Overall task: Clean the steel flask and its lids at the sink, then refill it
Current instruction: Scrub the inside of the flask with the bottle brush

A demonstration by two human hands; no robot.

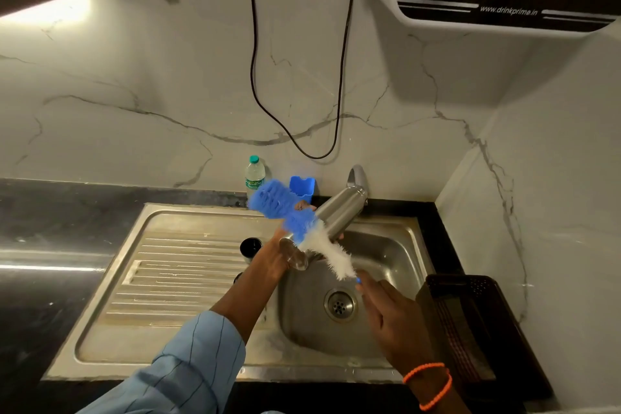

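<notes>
On the draining board a dark lid [250, 245] waits, and just right of it the left hand [279, 254] wraps round the steel flask [336, 217], tilted over the sink [386, 239]. The right hand [393, 312] pinches the bottle brush [302, 225] by its handle, bristles outside. This looks like the scrubbing step; next the brush needs lining up with the flask's mouth.

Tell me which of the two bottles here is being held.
The steel flask, gripped by the left hand and tilted over the sink basin. The clear plastic water bottle stands untouched by the wall.
</notes>
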